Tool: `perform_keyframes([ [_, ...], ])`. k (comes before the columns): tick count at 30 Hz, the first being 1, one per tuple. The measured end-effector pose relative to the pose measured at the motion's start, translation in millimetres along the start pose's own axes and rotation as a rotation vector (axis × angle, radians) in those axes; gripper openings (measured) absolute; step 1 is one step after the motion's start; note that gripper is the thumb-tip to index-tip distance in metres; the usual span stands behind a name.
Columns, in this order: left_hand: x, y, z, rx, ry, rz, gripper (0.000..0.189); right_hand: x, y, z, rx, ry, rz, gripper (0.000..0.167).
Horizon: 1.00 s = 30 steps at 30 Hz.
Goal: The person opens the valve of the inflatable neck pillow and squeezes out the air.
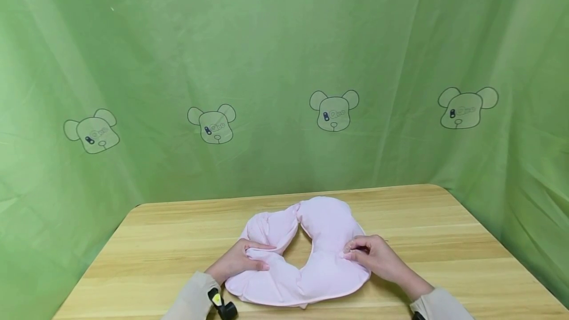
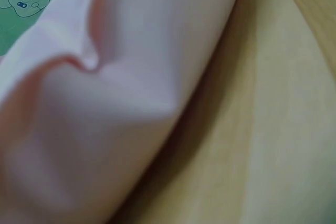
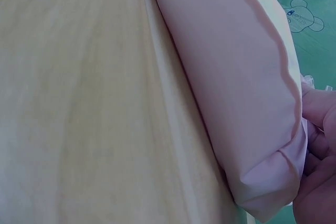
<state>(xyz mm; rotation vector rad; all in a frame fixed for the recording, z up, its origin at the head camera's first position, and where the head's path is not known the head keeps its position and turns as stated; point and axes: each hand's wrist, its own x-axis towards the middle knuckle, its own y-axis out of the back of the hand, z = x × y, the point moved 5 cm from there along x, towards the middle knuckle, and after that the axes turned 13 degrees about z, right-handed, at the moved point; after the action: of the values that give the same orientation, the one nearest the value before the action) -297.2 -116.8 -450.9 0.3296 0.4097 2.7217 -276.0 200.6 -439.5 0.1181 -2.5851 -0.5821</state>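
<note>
A pale pink U-shaped neck pillow (image 1: 331, 241) lies on the table, its two ends meeting at the far side around an oval gap. My left hand (image 1: 237, 262) grips its left arm, thumb and fingers squeezing a deep crease into the fabric. On the opposite side, my right hand (image 1: 380, 259) pinches the pillow's cover between thumb and curled fingers. The right wrist view shows the right hand (image 3: 320, 156) at the edge of the pillow (image 3: 231, 72), beside its piped seam. In the left wrist view, the folded pillow side (image 2: 131, 77) fills much of the frame and the hand is out of sight.
The wooden table (image 1: 146, 241) has rounded far corners. Behind it and on both sides hangs a green curtain (image 1: 271, 53) printed with bear heads. A black wrist strap with a small device (image 1: 224, 305) sits on the left sleeve (image 1: 191, 298).
</note>
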Motion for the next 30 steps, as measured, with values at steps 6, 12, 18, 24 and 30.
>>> perform_keyframes([
  [6,-0.2,0.2,-1.8,-0.010,0.006,0.004,0.038,-0.8,-0.8,0.8,-0.003,0.001,-0.004,0.003],
  [12,-0.4,0.0,-3.2,-0.014,0.008,0.004,0.038,-1.1,-1.2,1.2,-0.006,0.000,-0.011,0.003],
  [18,0.3,0.0,-4.3,-0.033,0.007,0.004,0.037,-0.9,-1.3,0.9,-0.011,-0.003,-0.013,0.005],
  [24,0.8,-0.1,-4.6,-0.050,0.014,-0.005,0.036,-1.1,-1.9,0.6,-0.009,-0.003,-0.020,0.005],
  [30,4.4,-0.6,-14.6,-0.055,0.023,0.002,0.034,-0.9,-2.7,0.0,0.000,0.013,-0.018,0.003],
])
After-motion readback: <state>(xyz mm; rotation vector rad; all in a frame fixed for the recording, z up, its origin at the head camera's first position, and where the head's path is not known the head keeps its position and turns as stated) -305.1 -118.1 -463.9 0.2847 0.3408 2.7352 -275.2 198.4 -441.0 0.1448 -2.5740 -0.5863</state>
